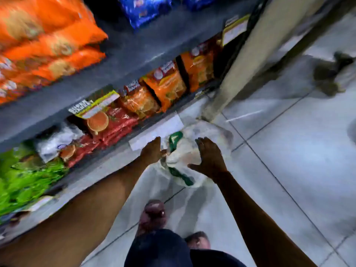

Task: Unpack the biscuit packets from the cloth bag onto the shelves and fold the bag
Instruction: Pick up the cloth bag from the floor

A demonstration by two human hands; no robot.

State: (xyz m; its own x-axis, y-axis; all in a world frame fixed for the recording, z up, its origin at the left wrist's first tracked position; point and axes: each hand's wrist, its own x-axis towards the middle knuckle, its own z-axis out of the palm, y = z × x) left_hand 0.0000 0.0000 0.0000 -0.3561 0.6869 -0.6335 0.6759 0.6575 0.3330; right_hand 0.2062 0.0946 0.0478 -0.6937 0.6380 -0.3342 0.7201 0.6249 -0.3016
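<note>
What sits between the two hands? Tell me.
In the head view, the white cloth bag with green print lies on the floor between the left hand and the right hand; the left hand touches it.

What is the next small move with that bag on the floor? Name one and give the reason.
Probably close the right hand on the cloth bag. The bag lies crumpled on the tiled floor below the lowest shelf. The left hand seems to pinch its near edge, while the right hand hangs spread open above it, gripping nothing. Whether any packets remain inside cannot be told.
</note>
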